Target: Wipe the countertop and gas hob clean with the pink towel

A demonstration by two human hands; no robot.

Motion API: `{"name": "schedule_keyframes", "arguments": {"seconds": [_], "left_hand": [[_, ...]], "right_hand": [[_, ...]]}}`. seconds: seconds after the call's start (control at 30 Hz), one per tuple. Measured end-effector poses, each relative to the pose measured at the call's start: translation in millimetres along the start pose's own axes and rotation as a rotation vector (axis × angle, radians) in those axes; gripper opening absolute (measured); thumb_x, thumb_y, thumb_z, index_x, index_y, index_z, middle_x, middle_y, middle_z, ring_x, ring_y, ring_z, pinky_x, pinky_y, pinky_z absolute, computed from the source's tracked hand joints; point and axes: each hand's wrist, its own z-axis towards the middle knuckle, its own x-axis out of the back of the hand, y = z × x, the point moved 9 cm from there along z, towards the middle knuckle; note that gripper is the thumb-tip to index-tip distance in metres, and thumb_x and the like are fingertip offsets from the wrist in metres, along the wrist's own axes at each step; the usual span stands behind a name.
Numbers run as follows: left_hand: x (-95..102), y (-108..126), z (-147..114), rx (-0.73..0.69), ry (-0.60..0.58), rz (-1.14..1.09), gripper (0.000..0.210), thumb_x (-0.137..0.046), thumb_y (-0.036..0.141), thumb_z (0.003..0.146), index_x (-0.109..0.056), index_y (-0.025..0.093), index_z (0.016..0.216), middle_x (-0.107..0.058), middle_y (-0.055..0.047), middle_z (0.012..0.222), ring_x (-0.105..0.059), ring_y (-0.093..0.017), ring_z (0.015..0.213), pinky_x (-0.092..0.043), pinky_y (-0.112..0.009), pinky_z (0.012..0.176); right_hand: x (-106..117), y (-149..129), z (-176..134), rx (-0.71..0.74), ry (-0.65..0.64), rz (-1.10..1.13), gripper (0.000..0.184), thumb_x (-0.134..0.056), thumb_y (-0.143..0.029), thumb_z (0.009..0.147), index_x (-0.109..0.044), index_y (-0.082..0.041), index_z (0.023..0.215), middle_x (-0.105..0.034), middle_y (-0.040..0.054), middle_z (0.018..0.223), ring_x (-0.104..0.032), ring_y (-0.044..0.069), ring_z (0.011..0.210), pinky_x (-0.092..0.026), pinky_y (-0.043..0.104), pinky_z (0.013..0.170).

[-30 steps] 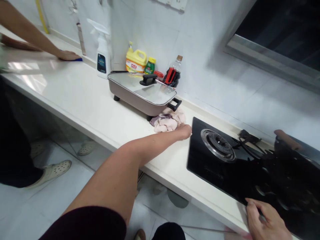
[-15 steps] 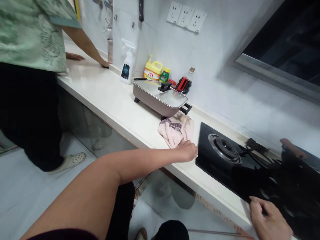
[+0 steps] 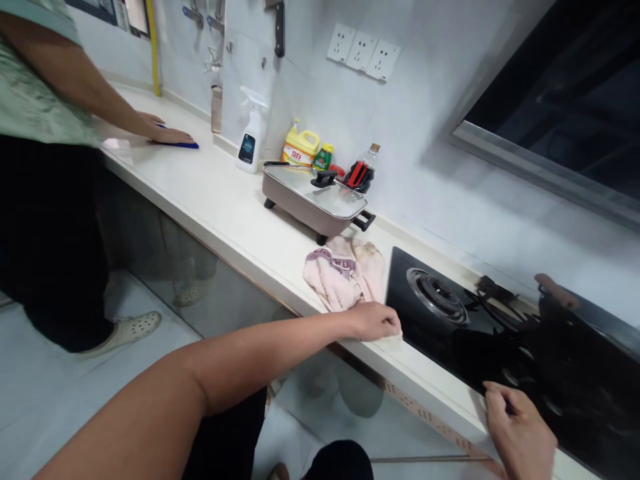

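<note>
My left hand is closed on the near edge of a crumpled pink towel with purple markings, down on the white counter's front edge. A bit of pale cloth shows beneath its fingers, beside the left corner of a black glass cooktop. Further right, my right hand is curled at the cooktop's front edge. Its thumb and fingers come together, and what they grip, if anything, is hidden.
A lidded electric pan stands behind the towel. Near the wall are a spray bottle, a yellow detergent jug and a dark sauce bottle. At far left, another person's hands press a blue cloth on the counter.
My left hand has shifted toward the counter's front edge, drawing the towel nearer and spreading it. My right hand stays at the cooktop's edge. The other person's hands have moved, revealing the blue cloth.
</note>
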Motion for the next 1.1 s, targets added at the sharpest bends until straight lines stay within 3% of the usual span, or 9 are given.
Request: {"name": "schedule_keyframes", "arguments": {"seconds": [0.1,0.23,0.4,0.53,0.67,0.8,0.93,1.1], "left_hand": [[17.5,-9.2,2.8,0.005,0.088,-0.189,0.007,-0.060,0.021,0.088,-0.067,0.020,0.090,-0.069,0.002,0.087,-0.061,-0.013,0.083,-0.046,-0.026,0.082],[30.5,-20.1,2.1,0.029,0.167,-0.453,0.014,-0.061,0.032,0.091,-0.059,0.019,0.095,-0.059,0.005,0.073,-0.052,-0.008,0.061,-0.041,-0.021,0.062],[30.1,-16.8,-1.8,0.016,0.149,-0.698,0.036,-0.080,0.043,0.079,-0.056,0.018,0.089,-0.065,-0.001,0.079,-0.064,-0.012,0.070,-0.051,-0.024,0.070],[31.7,-17.4,-2.3,0.026,0.157,-0.788,0.037,-0.084,0.039,0.077,-0.058,0.017,0.090,-0.067,-0.002,0.079,-0.066,-0.012,0.070,-0.054,-0.026,0.071],[32.8,-19.6,-2.0,0.033,0.164,-0.790,0.036,-0.085,0.037,0.075,-0.060,0.016,0.089,-0.068,-0.001,0.078,-0.065,-0.012,0.069,-0.052,-0.025,0.068],[31.6,-17.7,-3.9,0.026,0.172,-0.717,0.029,-0.086,0.031,0.072,-0.066,0.015,0.084,-0.060,0.004,0.066,-0.051,-0.006,0.056,-0.039,-0.019,0.056],[30.7,-10.6,-5.5,-0.027,0.177,-0.569,0.022,-0.082,0.023,0.072,-0.072,0.014,0.090,-0.066,0.002,0.079,-0.057,-0.008,0.071,-0.043,-0.021,0.068],[29.7,-16.4,-3.6,-0.011,0.188,-0.377,0.024,-0.064,0.026,0.087,-0.071,0.017,0.108,-0.069,0.000,0.085,-0.063,-0.014,0.082,-0.047,-0.027,0.077]], "right_hand": [[-2.0,4.3,-0.4,-0.042,0.001,0.064,0.038,-0.052,-0.050,0.085,-0.077,-0.026,0.101,-0.076,0.0043,0.120,-0.069,0.030,0.104,-0.049,0.042,0.091],[-4.0,8.5,-0.4,-0.082,0.016,0.167,0.038,-0.052,-0.053,0.085,-0.077,-0.028,0.100,-0.076,0.0033,0.119,-0.068,0.030,0.109,-0.048,0.040,0.092],[-8.1,5.8,-1.8,-0.058,0.002,0.243,0.038,-0.053,-0.057,0.085,-0.076,-0.029,0.099,-0.076,0.0015,0.116,-0.067,0.029,0.110,-0.049,0.037,0.090],[-9.1,4.9,-2.2,-0.027,0.005,0.270,0.039,-0.054,-0.059,0.086,-0.076,-0.029,0.099,-0.076,0.0020,0.116,-0.068,0.029,0.110,-0.050,0.037,0.090],[-9.8,5.3,-3.1,-0.022,0.008,0.259,0.037,-0.054,-0.058,0.087,-0.076,-0.030,0.098,-0.076,0.0009,0.115,-0.069,0.028,0.107,-0.051,0.037,0.087],[-11.0,3.2,-4.7,-0.009,0.005,0.247,0.039,-0.054,-0.058,0.088,-0.077,-0.029,0.099,-0.076,0.0024,0.116,-0.069,0.028,0.103,-0.051,0.037,0.085],[-10.9,6.8,-3.7,-0.044,-0.019,0.292,0.040,-0.056,-0.060,0.086,-0.077,-0.029,0.098,-0.076,0.0027,0.117,-0.067,0.030,0.112,-0.050,0.038,0.090],[-3.5,2.4,-15.0,-0.209,0.030,0.426,0.042,-0.059,-0.062,0.086,-0.078,-0.027,0.099,-0.078,0.0036,0.112,-0.068,0.030,0.112,-0.049,0.039,0.095]]}}
